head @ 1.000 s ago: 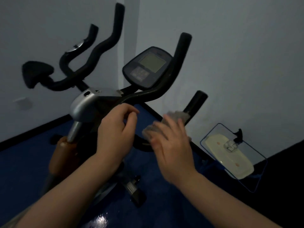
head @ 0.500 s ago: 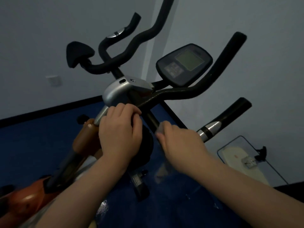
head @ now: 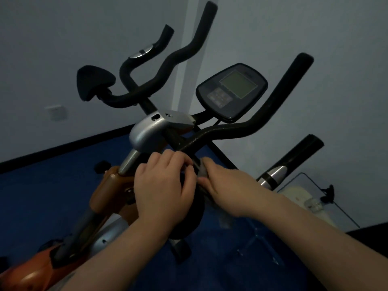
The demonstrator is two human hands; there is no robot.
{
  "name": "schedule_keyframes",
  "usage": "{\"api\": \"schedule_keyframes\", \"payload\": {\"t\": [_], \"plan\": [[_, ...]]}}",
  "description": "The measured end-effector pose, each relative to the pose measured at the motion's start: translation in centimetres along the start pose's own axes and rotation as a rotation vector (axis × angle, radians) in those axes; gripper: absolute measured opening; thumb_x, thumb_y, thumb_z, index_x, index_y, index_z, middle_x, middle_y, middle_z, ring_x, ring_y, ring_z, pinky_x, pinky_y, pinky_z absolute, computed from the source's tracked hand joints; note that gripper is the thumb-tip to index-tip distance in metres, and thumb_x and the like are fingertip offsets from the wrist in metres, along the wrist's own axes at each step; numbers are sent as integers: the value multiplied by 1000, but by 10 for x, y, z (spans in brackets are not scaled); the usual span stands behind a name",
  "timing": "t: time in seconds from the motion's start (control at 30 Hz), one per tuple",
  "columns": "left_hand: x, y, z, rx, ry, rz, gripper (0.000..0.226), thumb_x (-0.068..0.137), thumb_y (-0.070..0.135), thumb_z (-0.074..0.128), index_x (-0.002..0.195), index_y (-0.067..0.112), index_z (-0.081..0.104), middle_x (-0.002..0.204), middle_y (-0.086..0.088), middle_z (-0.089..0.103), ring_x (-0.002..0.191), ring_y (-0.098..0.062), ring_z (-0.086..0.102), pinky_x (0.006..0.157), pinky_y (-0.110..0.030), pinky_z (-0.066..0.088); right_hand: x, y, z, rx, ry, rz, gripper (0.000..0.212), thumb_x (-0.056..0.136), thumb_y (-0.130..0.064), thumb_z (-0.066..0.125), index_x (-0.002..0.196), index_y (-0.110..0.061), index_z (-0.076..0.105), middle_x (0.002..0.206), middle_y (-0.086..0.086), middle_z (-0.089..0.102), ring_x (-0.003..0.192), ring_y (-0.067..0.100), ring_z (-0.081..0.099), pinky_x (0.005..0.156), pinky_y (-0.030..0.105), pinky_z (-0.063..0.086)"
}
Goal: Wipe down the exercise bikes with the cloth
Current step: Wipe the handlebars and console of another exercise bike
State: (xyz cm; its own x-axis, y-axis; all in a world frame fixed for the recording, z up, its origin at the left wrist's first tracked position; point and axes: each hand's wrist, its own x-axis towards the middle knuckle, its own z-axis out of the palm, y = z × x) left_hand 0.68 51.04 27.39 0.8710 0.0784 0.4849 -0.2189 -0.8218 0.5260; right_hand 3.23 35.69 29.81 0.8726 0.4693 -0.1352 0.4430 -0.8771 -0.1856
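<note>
Gripping positions, centre of frame: the left hand (head: 161,190) was curled, fingers bent over the dark bar of the exercise bike (head: 151,133) below its silver clamp housing (head: 147,131); whether it clasped the bar fully could not be told. The right hand (head: 228,185) lay just beside it, fingers closed down on a grey cloth (head: 202,170), of which only a small bunched part showed between the two hands, pressed against the same bar.

Item, bike frame: orange body panel (head: 105,192), lower left of the hands, with a silver post rising from it into the housing. Black foam handlebars (head: 241,129) swept from the clamp to the upper right; a second pair curved to the upper left, ending beside a black padded rest (head: 94,82).

Item, console (head: 232,90): dark oval, pale screen, right of centre and above the hands.

Item, short black grip with a silver band (head: 275,173), to the right of the right hand.

Item, pale object inside a thin dark outline (head: 298,194), right edge, on the floor; kind not discernible.

Surroundings: blue floor (head: 42,196) across the lower frame, grey walls (head: 63,38) above, and a wall socket (head: 56,112) at the left.
</note>
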Motion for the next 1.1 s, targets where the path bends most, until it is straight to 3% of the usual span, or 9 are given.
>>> {"api": "schedule_keyframes", "payload": {"t": [0.1, 0.23, 0.33, 0.5, 0.67, 0.8, 0.87, 1.0, 1.1], "plan": [[-2, 1, 0, 13, -17, 31, 19, 87, 34, 47, 84, 24, 62, 78, 5, 60, 75, -17, 52, 67, -31, 32, 25, -7, 5, 22, 89, 98, 35, 101, -45, 26, 106, -14, 39, 89, 8, 57, 83, 33, 58, 61, 35, 33], [-4, 0, -3, -47, -2, 56, 18, 86, 31, 47, 85, 22, 62, 79, 3, 61, 76, -19, 53, 68, -29, 27, 4, -18, 20, -180, 297, 181, 42, 102, -41, 30, 133, -14, 39, 110, 11, 60, 85, 33, 61, 59, 34, 30], [-5, 2, -7, -172, 27, 141, 20, 87, 27, 44, 87, 18, 62, 79, 4, 60, 73, -17, 53, 69, -29, 27, -37, 1, 22, -298, 361, 19, 44, 98, -37, 38, 128, -8, 51, 92, 9, 64, 71, 26, 61, 57, 34, 41], [10, 25, -2, -212, -81, 229, 18, 89, 29, 44, 89, 23, 60, 78, 12, 56, 69, -8, 50, 71, -27, 30, -58, 79, -11, -495, 490, -357, 30, 98, -30, 46, 97, -10, 68, 89, 6, 65, 75, 25, 58, 80, 39, 47], [16, 28, 11, -101, -82, 134, 18, 89, 30, 44, 87, 26, 61, 75, 13, 57, 62, -6, 44, 64, -27, 30, -46, 54, 28, -162, 916, 7, 19, 84, -14, 54, 73, -7, 68, 78, 7, 63, 76, 25, 55, 96, 38, 41], [16, 28, 12, -99, -66, 143, 18, 88, 30, 44, 85, 25, 62, 74, 14, 57, 62, -6, 47, 62, -28, 32, -50, 81, 16, -377, 750, -422, 26, 91, -26, 52, 89, -7, 70, 81, 9, 64, 72, 27, 56, 78, 40, 48], [16, 27, 12, -119, -52, 142, 21, 88, 30, 42, 84, 25, 62, 75, 13, 59, 64, -6, 50, 63, -29, 35, -47, 121, -18, -503, 708, -488, 32, 96, -27, 44, 98, -7, 70, 84, 10, 65, 72, 28, 58, 80, 40, 48], [12, 28, 9, -186, 38, 104, 24, 87, 32, 41, 85, 21, 63, 77, 9, 63, 67, -10, 55, 63, -31, 40, -50, 115, -17, -383, 868, -163, 40, 96, -20, 35, 81, -6, 69, 75, 10, 64, 71, 28, 58, 99, 42, 43], [11, 28, 8, -221, 91, 79, 22, 88, 32, 43, 88, 21, 62, 77, 10, 61, 67, -9, 55, 62, -30, 42, -45, 50, 24, -262, 887, -32, 36, 94, -18, 39, 66, -11, 60, 62, 7, 55, 63, 26, 51, 88, 43, 48]]}}
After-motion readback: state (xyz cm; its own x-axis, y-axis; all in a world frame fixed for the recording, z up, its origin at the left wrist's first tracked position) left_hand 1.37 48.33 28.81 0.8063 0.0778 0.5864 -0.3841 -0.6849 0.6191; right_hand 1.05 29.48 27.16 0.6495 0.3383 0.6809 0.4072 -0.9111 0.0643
